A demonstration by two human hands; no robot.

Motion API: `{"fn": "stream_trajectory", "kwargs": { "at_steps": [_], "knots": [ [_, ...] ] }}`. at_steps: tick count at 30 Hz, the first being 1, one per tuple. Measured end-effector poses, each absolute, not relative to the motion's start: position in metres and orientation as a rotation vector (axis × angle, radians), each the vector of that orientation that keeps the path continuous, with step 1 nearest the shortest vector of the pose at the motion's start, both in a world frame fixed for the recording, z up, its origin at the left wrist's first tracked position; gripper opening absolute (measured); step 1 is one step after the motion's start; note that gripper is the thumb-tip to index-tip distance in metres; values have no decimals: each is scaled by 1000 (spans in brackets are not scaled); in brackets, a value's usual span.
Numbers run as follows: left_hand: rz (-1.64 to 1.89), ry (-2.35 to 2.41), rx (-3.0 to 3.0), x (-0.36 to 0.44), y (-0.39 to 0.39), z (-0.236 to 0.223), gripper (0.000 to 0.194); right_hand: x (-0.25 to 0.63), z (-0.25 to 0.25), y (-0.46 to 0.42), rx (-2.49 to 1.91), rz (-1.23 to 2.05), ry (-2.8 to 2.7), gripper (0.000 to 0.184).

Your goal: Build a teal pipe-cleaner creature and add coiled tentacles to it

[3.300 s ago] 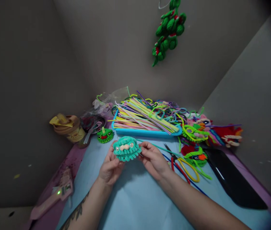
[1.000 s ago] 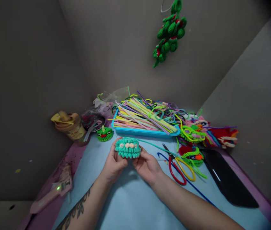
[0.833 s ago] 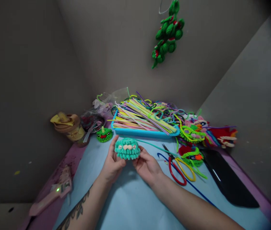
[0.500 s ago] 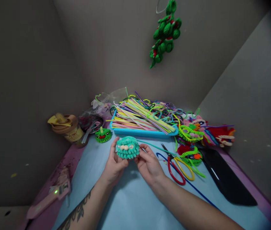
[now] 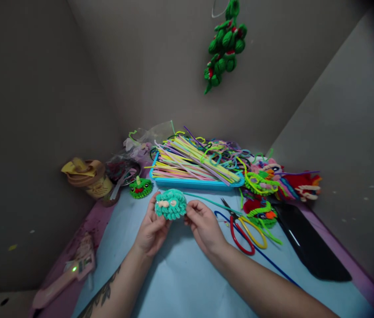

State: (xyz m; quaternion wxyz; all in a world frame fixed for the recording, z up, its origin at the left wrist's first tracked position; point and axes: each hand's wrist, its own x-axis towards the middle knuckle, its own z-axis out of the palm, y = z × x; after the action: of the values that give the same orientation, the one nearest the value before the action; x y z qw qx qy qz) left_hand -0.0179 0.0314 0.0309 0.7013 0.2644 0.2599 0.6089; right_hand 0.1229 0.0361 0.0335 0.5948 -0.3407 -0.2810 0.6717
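A teal figure made of fuzzy pipe cleaners (image 5: 171, 210), with rows of loops and a pale bead-like strip across its front, is held up above the blue sheet. My left hand (image 5: 153, 226) is closed round its left side, thumb in front. At the figure's right edge, my right hand (image 5: 203, 221) has thumb and fingers pinched on the border; the exact contact is hard to see. Behind the figure, a teal pipe cleaner (image 5: 211, 201) runs toward the scissors (image 5: 243, 227) with red and yellow handles, which lie to the right of my right hand.
A blue tray (image 5: 195, 184) heaped with pipe cleaners stands behind. To the left are a green figure (image 5: 141, 187), a cup (image 5: 90, 176) and a pink glue gun (image 5: 70, 276) with a lit green light. On the right lie colourful figures (image 5: 261, 214) and a black tray (image 5: 312, 243).
Both hands have shifted slightly left with the teal figure, which has turned so its pale strip sits farther left. The whole view has also moved a little.
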Motion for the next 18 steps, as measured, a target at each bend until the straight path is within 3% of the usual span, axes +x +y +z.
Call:
{"fn": "stream_trajectory", "kwargs": {
  "at_steps": [10,18],
  "knots": [
    [1317,544,582,-27,35,19,69,133,51,30,-835,1141,-1204,4],
    [1349,575,580,-22,34,26,63,135,55,27,-872,990,-1337,6]
  ]
}}
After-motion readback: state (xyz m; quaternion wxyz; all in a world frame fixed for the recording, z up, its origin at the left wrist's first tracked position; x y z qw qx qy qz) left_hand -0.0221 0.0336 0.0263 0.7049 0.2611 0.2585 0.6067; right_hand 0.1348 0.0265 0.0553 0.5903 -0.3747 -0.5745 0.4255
